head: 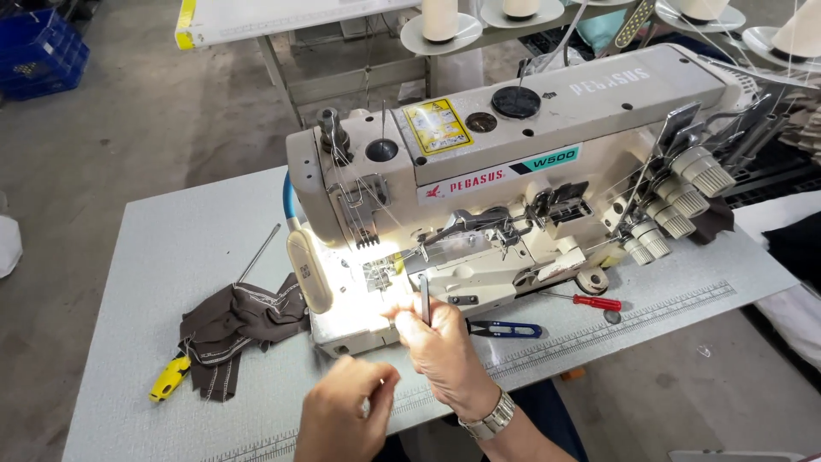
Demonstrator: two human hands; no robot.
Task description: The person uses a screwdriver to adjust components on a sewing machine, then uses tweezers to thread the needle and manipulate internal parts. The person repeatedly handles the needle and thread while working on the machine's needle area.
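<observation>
My right hand [440, 351] is raised at the lit needle area of a cream industrial sewing machine [513, 162], holding slim metal tweezers [425, 299] upright between thumb and fingers, their tips near the presser foot [376, 272]. My left hand [346, 411] rests lower on the table with its fingers curled in; I cannot see anything in it. A metal watch sits on my right wrist [487, 419].
A dark brown fabric piece [239, 329] with white stitching lies left of the machine on the grey table [154, 257]. A yellow-handled tool [169, 378], blue thread snips [505, 328], a red-handled screwdriver [594, 301] and a ruler strip [599, 329] are nearby. Thread cones stand behind.
</observation>
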